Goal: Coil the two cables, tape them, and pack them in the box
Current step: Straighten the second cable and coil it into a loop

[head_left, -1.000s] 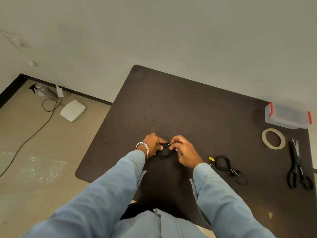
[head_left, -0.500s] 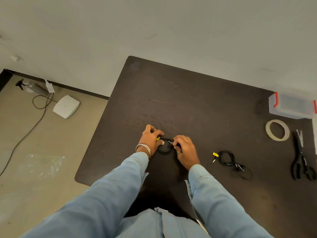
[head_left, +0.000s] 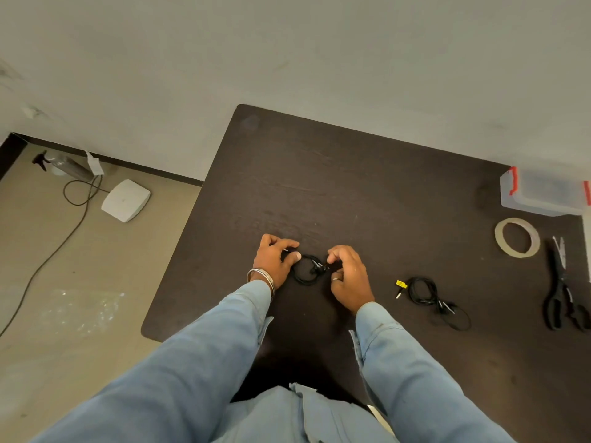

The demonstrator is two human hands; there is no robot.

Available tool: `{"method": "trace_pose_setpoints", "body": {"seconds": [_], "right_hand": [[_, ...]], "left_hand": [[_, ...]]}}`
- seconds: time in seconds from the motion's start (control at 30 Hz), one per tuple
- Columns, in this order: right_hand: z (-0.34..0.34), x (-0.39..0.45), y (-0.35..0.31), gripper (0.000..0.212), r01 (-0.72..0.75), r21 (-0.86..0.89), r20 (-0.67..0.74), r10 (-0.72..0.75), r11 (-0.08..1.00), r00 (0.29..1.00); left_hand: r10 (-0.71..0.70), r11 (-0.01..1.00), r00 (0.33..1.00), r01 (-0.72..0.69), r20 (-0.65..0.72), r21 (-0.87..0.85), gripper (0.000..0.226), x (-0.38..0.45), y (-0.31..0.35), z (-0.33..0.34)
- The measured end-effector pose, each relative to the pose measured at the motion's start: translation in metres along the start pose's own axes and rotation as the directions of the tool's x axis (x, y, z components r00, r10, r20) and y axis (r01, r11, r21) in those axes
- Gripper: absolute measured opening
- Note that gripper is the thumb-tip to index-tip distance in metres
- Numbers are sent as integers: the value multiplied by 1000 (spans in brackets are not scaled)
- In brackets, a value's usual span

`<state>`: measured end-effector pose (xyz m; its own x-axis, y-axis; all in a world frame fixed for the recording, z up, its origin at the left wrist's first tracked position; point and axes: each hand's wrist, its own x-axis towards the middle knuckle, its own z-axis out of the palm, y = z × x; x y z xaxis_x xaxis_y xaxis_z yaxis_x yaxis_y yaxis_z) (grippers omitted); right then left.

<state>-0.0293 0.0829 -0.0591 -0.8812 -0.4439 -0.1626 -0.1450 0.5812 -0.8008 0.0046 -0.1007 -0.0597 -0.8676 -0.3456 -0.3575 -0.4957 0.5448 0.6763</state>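
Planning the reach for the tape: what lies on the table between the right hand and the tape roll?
In the head view, the second black cable with its yellow tag lies between the right hand and the beige tape roll.

A dark brown wooden table (head_left: 367, 193) with rounded corners stands against a plain off-white wall (head_left: 287, 52). Left of the table's edge lies a beige floor (head_left: 64, 282), bordered by a dark skirting strip (head_left: 144, 167), bearing a flat white square device (head_left: 125, 200) and a trailing black cord (head_left: 48, 257).
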Motion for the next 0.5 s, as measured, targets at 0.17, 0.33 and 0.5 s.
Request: {"method": "trace_pose_setpoints", "body": {"seconds": [0.17,0.33,0.5], "right_hand": [[-6,-5,4,46,-76,85,-123,86,993,989],[-27,-14,13,42,-187,271,-233,253,944,939],[-76,-31,32,45,-204,448,-345,379,870,859]], "left_hand": [[-61,996,991,53,-117,-70,20,-1,0,-2],[-78,994,969,58,-235,-89,18,-2,23,-2],[5,995,975,-26,-223,-91,19,-1,68,19]]}}
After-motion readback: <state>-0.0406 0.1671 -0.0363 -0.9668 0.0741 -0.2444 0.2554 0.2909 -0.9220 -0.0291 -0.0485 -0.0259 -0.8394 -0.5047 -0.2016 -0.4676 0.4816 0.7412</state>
